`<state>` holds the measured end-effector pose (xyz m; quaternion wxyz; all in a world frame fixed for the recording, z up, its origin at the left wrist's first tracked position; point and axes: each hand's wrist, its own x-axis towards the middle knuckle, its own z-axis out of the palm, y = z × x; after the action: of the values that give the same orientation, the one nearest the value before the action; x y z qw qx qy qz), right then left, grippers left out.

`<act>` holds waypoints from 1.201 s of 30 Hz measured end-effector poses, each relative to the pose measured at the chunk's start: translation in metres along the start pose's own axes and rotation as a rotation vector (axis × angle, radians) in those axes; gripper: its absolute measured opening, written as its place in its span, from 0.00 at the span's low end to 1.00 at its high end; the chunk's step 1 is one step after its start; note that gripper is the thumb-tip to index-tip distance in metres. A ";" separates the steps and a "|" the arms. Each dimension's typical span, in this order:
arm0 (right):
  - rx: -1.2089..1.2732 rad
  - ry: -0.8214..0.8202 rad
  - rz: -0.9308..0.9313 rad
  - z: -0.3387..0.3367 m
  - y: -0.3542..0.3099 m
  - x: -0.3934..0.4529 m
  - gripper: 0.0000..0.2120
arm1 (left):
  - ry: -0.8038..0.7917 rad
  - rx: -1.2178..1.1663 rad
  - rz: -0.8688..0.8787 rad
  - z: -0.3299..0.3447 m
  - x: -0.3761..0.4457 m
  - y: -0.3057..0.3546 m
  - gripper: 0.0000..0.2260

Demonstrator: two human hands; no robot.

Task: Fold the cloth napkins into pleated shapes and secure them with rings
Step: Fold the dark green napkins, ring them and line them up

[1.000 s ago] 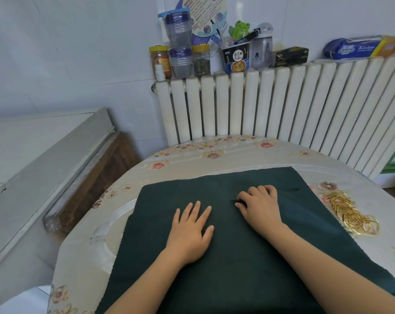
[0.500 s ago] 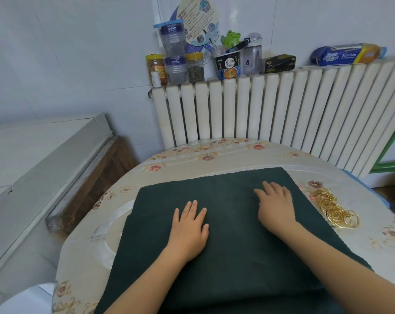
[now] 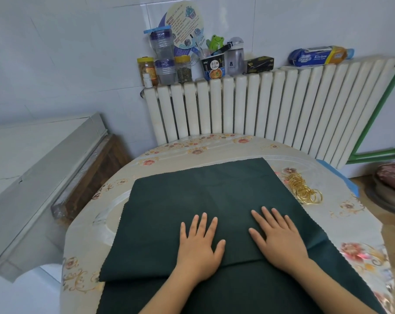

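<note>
Both the left hand (image 3: 199, 245) and right hand (image 3: 280, 240) lie released, flat on the dark green napkin (image 3: 203, 200) spread over the counter (image 3: 248, 146), apparently smoothing it; pleating comes next, with the gold rings (image 3: 304, 189) beyond the right hand.

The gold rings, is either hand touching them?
No, the rings lie on the table right of the napkin, while both hands rest flat on the cloth.
</note>
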<state>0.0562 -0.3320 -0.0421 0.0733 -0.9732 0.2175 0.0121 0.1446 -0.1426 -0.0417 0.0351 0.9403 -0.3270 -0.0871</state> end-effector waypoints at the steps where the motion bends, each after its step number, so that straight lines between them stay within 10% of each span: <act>1: -0.006 -0.004 0.038 -0.002 0.009 0.000 0.34 | -0.001 0.005 -0.003 0.000 0.000 0.000 0.38; 7: 0.008 -0.055 0.185 -0.011 0.022 0.000 0.28 | 0.001 0.002 -0.006 -0.001 -0.003 0.003 0.27; 13: 0.096 0.009 -0.164 0.003 -0.051 -0.009 0.31 | -0.009 -0.004 0.021 -0.005 0.000 0.010 0.27; 22: 0.023 -0.025 -0.145 0.011 -0.059 -0.016 0.40 | 0.026 -0.017 -0.149 -0.003 -0.057 -0.096 0.29; 36: 0.216 0.184 -0.274 0.019 -0.143 -0.027 0.20 | 0.207 -0.030 -0.194 -0.058 -0.007 -0.134 0.12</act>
<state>0.0921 -0.1900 -0.0398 0.1583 -0.9772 0.0889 -0.1105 0.2319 -0.0324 -0.0007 0.0739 0.9709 -0.2278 0.0025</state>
